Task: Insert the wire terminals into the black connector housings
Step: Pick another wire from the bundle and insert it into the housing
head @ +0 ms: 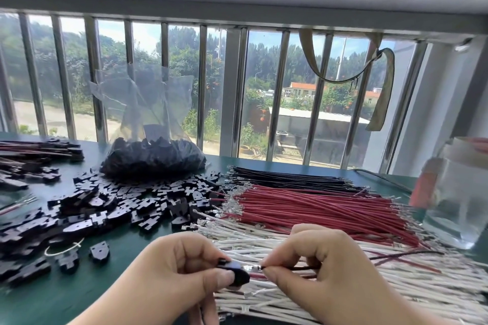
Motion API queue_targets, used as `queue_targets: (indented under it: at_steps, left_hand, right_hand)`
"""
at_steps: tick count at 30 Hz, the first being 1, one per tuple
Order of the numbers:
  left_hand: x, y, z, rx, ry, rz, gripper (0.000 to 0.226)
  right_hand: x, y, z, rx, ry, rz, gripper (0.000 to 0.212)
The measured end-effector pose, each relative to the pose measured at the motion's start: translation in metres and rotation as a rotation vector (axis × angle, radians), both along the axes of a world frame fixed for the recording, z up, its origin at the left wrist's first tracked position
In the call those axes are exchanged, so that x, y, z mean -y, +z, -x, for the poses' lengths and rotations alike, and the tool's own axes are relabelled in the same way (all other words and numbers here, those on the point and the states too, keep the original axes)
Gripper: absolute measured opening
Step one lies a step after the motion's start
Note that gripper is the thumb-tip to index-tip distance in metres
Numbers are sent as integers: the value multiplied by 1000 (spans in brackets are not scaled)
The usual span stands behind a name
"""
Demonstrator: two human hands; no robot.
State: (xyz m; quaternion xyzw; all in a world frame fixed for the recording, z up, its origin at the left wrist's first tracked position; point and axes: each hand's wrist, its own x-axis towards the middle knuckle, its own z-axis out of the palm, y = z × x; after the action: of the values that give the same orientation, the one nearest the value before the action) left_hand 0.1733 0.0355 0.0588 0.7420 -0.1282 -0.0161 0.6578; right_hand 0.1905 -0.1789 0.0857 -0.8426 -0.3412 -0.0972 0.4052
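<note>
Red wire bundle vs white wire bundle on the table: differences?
The red wire bundle lies farther from the person; the white wire bundle lies nearest, partly under both hands. The red sits between black and white wires; the white is the front row. Both run sideways with metal terminals at their left ends.

I sit at a green table (126, 253) under a barred window (200, 82); daylight comes in over trees and roofs; far right, a strap (380, 103), perhaps cloth, hangs from the bars.
</note>
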Motion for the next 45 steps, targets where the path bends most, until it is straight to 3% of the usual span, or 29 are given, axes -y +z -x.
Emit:
queue_targets:
  at_steps: [4,7,12,17,26,29,32,34,37,38,39,42,45]
  left_hand:
    - [3,-1,3,-57,-17,49,23]
    - [4,-1,4,-64,-41,59,35]
    - [4,1,3,-35,-79,97,33]
    - [6,1,4,-58,-73,146,25]
    - [11,-1,6,-40,-23,128,14]
    - [11,-3,5,-47,-40,158,18]
    - [10,-7,2,-80,-19,263,40]
    - [13,-7,3,-105,-25,274,41]
    - [17,-4,6,-80,-18,188,20]
    - [19,-3,6,-69,-10,164,19]
    - [19,-3,6,-62,-2,149,19]
    - [20,-3,7,-90,-9,123,18]
    - [17,-3,8,-120,-50,116,20]
  right_hand:
    - [-2,-6,1,148,-29,31,6]
    - [-1,-6,1,304,-39,77,15]
    - [4,4,-3,518,-43,198,13]
    - [3,1,-2,488,-3,126,10]
    - [-1,-5,-3,216,29,40,16]
    - [-2,-6,-3,223,30,60,14]
    - [-1,-6,-2,394,-1,100,15]
    - [1,-7,-2,430,2,114,14]
    - [4,-2,-3,184,55,88,10]
    - [5,-2,-5,97,100,61,2]
    - [7,-3,-6,89,119,52,8]
    - [9,-4,-10,193,132,130,2]
    - [12,-3,-8,280,191,160,14]
